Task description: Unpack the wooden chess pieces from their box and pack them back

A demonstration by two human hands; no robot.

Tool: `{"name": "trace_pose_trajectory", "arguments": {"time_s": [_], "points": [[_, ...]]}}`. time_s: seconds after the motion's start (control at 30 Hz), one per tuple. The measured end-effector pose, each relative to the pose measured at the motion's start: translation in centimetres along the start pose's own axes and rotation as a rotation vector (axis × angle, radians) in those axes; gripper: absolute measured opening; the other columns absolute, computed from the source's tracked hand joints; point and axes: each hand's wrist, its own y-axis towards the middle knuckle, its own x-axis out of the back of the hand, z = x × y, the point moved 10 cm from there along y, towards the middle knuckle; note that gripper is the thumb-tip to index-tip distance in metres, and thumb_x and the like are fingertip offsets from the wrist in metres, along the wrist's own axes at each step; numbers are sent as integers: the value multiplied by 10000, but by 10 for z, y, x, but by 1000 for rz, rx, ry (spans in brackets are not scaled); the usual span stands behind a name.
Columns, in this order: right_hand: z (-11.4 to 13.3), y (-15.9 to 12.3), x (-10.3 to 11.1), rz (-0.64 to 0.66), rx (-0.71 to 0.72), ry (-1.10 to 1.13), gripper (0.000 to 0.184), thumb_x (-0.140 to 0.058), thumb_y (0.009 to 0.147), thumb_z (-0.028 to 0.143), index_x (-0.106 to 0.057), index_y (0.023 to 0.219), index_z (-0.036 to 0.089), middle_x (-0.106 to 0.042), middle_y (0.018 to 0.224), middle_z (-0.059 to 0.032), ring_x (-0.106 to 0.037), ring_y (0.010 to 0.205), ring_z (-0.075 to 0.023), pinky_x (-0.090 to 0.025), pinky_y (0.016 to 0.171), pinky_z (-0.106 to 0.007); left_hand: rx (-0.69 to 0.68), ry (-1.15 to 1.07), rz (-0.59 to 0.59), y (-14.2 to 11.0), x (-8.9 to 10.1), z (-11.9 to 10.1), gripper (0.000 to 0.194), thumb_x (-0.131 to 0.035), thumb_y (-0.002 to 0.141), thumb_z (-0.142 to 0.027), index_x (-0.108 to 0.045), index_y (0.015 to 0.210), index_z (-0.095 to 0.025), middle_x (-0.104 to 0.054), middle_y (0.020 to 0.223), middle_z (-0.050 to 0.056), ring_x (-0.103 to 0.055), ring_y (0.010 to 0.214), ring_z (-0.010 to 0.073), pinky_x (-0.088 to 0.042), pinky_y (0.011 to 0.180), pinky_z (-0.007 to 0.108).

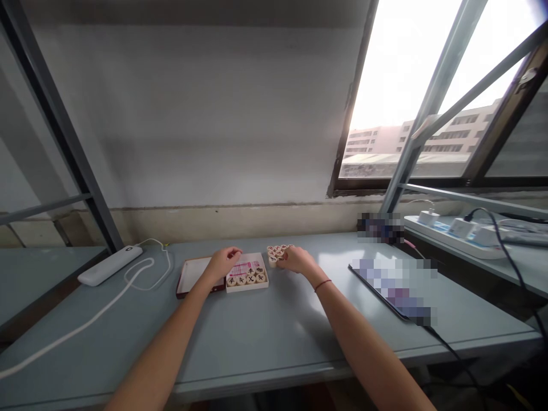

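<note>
My left hand (224, 264) hovers where the lid and the box meet, its fingers loosely curled and slightly apart, with nothing seen in them. Under and beside it is a white open box (247, 289). Round Chinese chess pieces (250, 279) with dark characters fill its front part, and pink print shows on its bare floor behind them. Left of the box lies the dark red lid (194, 271), white inside and partly covered by my left forearm. My right hand (298, 260) has its fingertips closed at a group of Chinese chess pieces (277, 251) with red characters on the table.
A white power bank (110, 266) with a white cable (107, 305) lies at the left. On the right are a blurred-out flat device (391, 288) with a black cable and a white power strip (454, 235). Metal bed-frame posts (406, 154) stand at both sides.
</note>
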Motion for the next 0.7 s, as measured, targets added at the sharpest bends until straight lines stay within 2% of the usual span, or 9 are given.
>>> {"name": "trace_pose_trajectory", "arguments": {"time_s": [0.23, 0.43, 0.7], "points": [[-4, -1, 1, 10, 3, 3, 300, -611, 657, 406, -633, 866, 192, -653, 831, -84, -613, 722, -210, -329, 489, -234, -7, 8, 14, -1, -1, -1, 378, -423, 781, -440, -658, 910, -173, -697, 917, 66, -620, 847, 211, -459, 766, 292], [-3, 0, -5, 40, -4, 24, 120, -641, 652, 265, -646, 747, 191, -643, 725, -77, -613, 695, -195, -336, 496, -221, -8, 33, 19, 0, -2, 1, 368, -418, 791, -427, -661, 918, -181, -696, 913, 59, -620, 841, 211, -459, 749, 289], [-3, 2, -6, 50, 29, 20, 80, -614, 676, 236, -637, 737, 191, -620, 715, -67, -591, 685, -178, -328, 515, -221, -81, 269, 56, -5, -13, -10, 341, -413, 820, -377, -690, 912, -201, -683, 952, 85, -596, 882, 225, -423, 782, 290]]}}
